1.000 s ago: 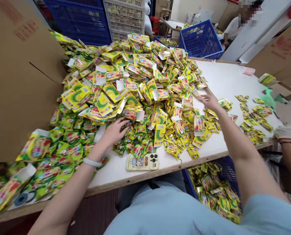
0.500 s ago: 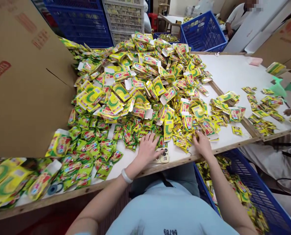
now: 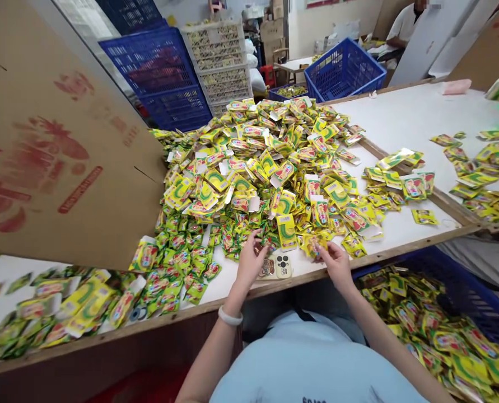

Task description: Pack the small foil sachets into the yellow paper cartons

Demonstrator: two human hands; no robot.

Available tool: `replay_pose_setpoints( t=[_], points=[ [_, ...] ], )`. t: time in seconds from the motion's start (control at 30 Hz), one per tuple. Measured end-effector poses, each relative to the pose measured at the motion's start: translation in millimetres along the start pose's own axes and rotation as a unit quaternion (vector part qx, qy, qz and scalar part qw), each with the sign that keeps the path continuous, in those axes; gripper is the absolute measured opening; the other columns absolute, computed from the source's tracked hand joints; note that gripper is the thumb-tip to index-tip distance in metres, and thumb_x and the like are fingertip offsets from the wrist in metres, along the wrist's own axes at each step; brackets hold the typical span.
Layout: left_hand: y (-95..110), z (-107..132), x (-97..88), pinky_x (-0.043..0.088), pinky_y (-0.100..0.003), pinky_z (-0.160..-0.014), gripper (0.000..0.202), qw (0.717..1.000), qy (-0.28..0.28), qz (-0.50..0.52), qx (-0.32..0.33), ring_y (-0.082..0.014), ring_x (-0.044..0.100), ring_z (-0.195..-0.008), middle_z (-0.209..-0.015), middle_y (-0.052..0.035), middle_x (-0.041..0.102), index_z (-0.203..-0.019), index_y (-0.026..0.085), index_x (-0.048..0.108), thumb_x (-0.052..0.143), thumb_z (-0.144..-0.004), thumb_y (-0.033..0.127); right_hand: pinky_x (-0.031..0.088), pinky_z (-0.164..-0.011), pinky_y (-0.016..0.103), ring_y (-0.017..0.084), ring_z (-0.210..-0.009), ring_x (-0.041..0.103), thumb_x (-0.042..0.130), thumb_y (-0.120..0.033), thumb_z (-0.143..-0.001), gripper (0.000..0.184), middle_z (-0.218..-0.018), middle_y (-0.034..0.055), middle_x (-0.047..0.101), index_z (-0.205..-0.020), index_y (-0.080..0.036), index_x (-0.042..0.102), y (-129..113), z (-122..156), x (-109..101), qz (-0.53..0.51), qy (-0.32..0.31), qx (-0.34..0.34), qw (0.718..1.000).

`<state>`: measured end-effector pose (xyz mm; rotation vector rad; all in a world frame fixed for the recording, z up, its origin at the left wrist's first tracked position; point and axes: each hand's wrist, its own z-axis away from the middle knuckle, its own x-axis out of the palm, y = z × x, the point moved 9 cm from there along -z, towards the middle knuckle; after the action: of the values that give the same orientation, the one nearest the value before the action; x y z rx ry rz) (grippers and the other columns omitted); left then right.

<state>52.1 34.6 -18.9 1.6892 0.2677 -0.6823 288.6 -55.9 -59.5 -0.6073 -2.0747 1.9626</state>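
My left hand (image 3: 251,258), thumb and fingers apart, hovers at the front edge of the small green candy packets (image 3: 232,238). I see nothing held in it. My right hand (image 3: 336,264) pinches a small yellow candy packet (image 3: 313,245) between thumb and fingertips, over the front of the pile. Between the hands stands a flat yellow box (image 3: 287,232) with a barcode. Just below it lies a phone in a cream case (image 3: 283,266), close to the table edge and beside my left thumb.
A large heap of yellow boxes (image 3: 241,168) covers the table middle. A tall carton (image 3: 85,151) stands at left. Blue crate (image 3: 345,64) sits beyond the table; another crate (image 3: 476,313), full of packets, is below right. A wooden strip (image 3: 375,148) divides the table.
My right hand has moved left and now pinches a yellow packet. My left hand has lifted its fingers from the green packets and turned. The view has shifted left and up.
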Motion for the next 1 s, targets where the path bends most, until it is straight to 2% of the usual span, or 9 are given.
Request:
replay_pose_setpoints(
  t=[0.13, 0.27, 0.4, 0.5, 0.67, 0.73, 0.8, 0.9, 1.0],
  points=[
    [-6, 30, 25.0, 0.050, -0.028, -0.066, 0.038, 0.964, -0.079, 0.240, -0.081, -0.0191, 0.065, -0.081, -0.091, -0.0086, 0.069, -0.096, 0.016, 0.068, 0.070, -0.078, 0.050, 0.059, -0.062, 0.036, 0.022, -0.078, 0.061, 0.063, -0.053, -0.082, 0.028, -0.085, 0.0037, 0.065, -0.078, -0.025, 0.067, -8, 19, 32, -0.070, -0.067, 0.040, 0.995],
    [7, 34, 34.5, 0.053, -0.032, -0.079, 0.038, 0.964, -0.030, 0.258, -0.060, -0.0249, 0.060, -0.111, -0.118, -0.0131, 0.064, -0.082, 0.018, 0.069, 0.076, -0.072, 0.054, 0.061, -0.053, 0.038, 0.020, -0.062, 0.062, 0.066, -0.056, -0.079, 0.030, -0.079, 0.0007, 0.068, -0.080, -0.027, 0.072, -18, 19, 59, -0.131, -0.172, 0.093, 0.972],
    [3, 30, 58.0, 0.054, -0.032, -0.074, 0.036, 0.947, -0.026, 0.305, -0.098, -0.0191, 0.065, -0.083, -0.096, -0.0079, 0.069, -0.090, 0.020, 0.066, 0.073, -0.077, 0.052, 0.060, -0.050, 0.037, 0.021, -0.064, 0.065, 0.054, -0.065, -0.084, 0.043, -0.084, 0.0033, 0.072, -0.089, -0.027, 0.073, -17, 15, 70, -0.174, -0.188, 0.124, 0.959],
    [1, 28, 62.5, 0.055, -0.033, -0.078, 0.029, 0.954, 0.009, 0.289, -0.084, -0.0195, 0.065, -0.087, -0.095, -0.0079, 0.068, -0.087, 0.019, 0.063, 0.073, -0.079, 0.045, 0.058, -0.047, 0.034, 0.021, -0.063, 0.066, 0.064, -0.062, -0.079, 0.036, -0.095, 0.0023, 0.073, -0.098, -0.031, 0.067, -8, 19, 69, -0.205, -0.153, 0.145, 0.956],
    [45, -3, 42.1, 0.051, -0.041, -0.098, 0.051, 0.985, -0.083, 0.092, 0.119, -0.0247, 0.058, -0.122, -0.134, -0.0142, 0.058, -0.141, 0.022, 0.042, 0.055, -0.091, 0.021, 0.058, -0.058, 0.033, 0.020, -0.066, 0.068, 0.057, -0.046, -0.091, 0.028, -0.091, 0.0061, 0.073, -0.107, -0.024, 0.063, -14, 10, 23, 0.023, -0.097, 0.022, 0.995],
    [69, -19, 41.6, 0.031, -0.052, -0.117, 0.064, 0.947, -0.153, -0.086, 0.270, -0.0291, 0.031, -0.146, -0.154, -0.0119, 0.040, -0.146, 0.025, 0.038, 0.051, -0.086, 0.006, 0.057, -0.068, 0.033, 0.022, -0.079, 0.070, 0.049, -0.037, -0.096, 0.022, -0.094, 0.0088, 0.071, -0.103, -0.021, 0.063, -24, 6, 15, 0.221, -0.141, -0.086, 0.961],
    [77, -33, 54.1, 0.015, -0.056, -0.122, 0.072, 0.870, -0.230, -0.225, 0.374, -0.0287, 0.014, -0.152, -0.160, -0.0076, 0.032, -0.145, 0.027, 0.041, 0.048, -0.080, -0.005, 0.056, -0.066, 0.031, 0.021, -0.077, 0.069, 0.042, -0.028, -0.099, 0.023, -0.092, 0.0090, 0.069, -0.095, -0.020, 0.063, -20, 5, 16, 0.340, -0.207, -0.135, 0.907],
    [77, -48, 76.2, 0.012, -0.051, -0.124, 0.060, 0.782, -0.319, -0.299, 0.445, -0.0249, 0.015, -0.152, -0.160, -0.0085, 0.031, -0.137, 0.021, 0.050, 0.049, -0.082, -0.003, 0.056, -0.068, 0.031, 0.020, -0.082, 0.068, 0.044, -0.027, -0.099, 0.020, -0.095, 0.0088, 0.067, -0.097, -0.021, 0.063, -22, -7, 6, 0.305, -0.219, -0.136, 0.917],
    [83, -55, 82.1, 0.019, -0.051, -0.122, 0.038, 0.811, -0.344, -0.233, 0.413, -0.0271, 0.024, -0.150, -0.155, -0.0114, 0.041, -0.123, 0.018, 0.059, 0.056, -0.085, 0.013, 0.053, -0.051, 0.027, 0.016, -0.064, 0.064, 0.056, -0.033, -0.095, 0.016, -0.085, 0.0042, 0.067, -0.106, -0.023, 0.061, -38, -28, -22, 0.103, -0.107, -0.075, 0.986]
  ],
)
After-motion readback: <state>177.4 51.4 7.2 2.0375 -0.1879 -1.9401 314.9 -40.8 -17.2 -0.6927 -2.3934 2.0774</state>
